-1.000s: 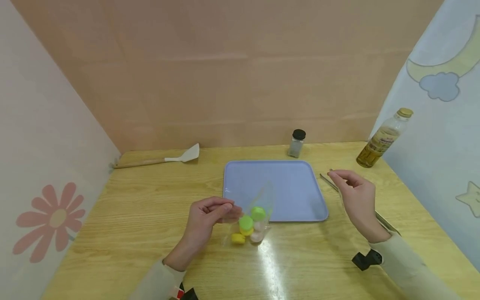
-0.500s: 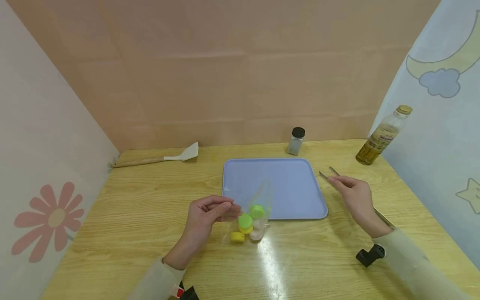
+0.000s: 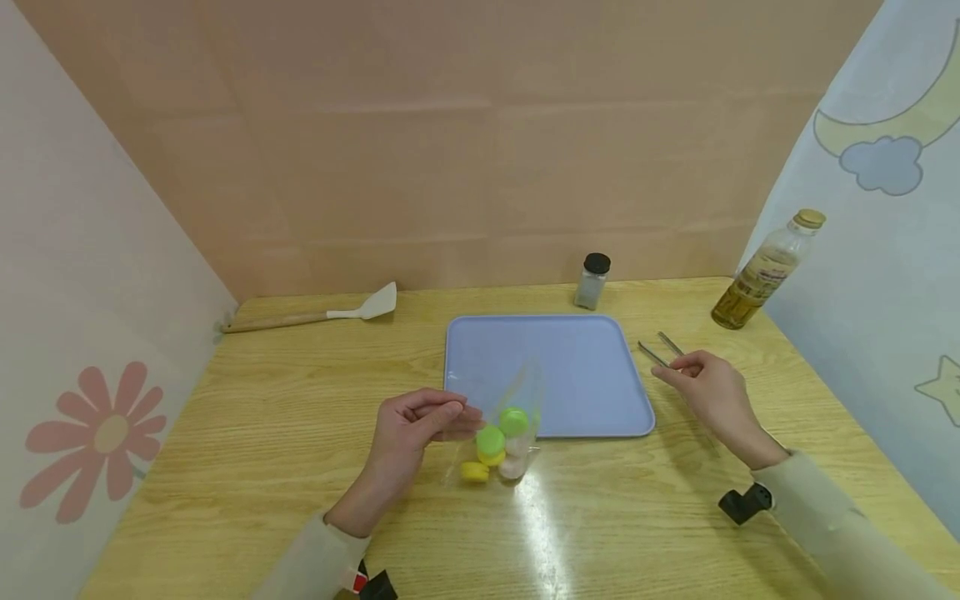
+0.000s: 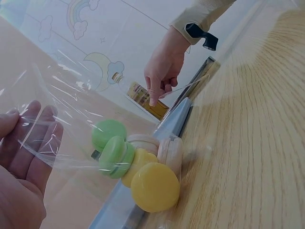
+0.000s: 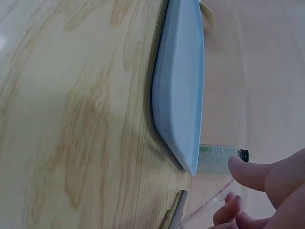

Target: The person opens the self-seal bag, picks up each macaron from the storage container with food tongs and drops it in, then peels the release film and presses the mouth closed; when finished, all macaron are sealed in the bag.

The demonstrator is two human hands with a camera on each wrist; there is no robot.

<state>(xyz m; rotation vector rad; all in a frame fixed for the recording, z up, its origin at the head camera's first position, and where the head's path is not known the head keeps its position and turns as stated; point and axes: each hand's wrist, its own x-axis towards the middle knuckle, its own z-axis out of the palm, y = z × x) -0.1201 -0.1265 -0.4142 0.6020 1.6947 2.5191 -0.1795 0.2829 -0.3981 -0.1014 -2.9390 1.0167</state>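
Note:
My left hand (image 3: 420,425) pinches the edge of a clear plastic bag (image 4: 71,148). Inside are green macarons (image 4: 108,134), yellow macarons (image 4: 155,187) and pale pink ones (image 4: 170,153). The bag hangs in front of the near edge of a light-blue tray (image 3: 555,367). Over the right of the table is my right hand (image 3: 712,396), thumb and fingers slightly apart. A narrow clear strip with red print (image 5: 209,202) reaches up to its thumb tip in the right wrist view. Metal tongs (image 3: 652,353) lie just beneath, partly hidden by that hand.
A white spatula (image 3: 375,303) with a wooden handle lies at the back left. Behind the tray stands a small jar (image 3: 590,290) with a black lid. At the back right stands an oil bottle (image 3: 753,283). Side walls flank the wooden table (image 3: 300,400).
My right hand has come down to the tongs from a slightly higher place, and its thumb and fingers have parted. The left hand and the bag have barely moved.

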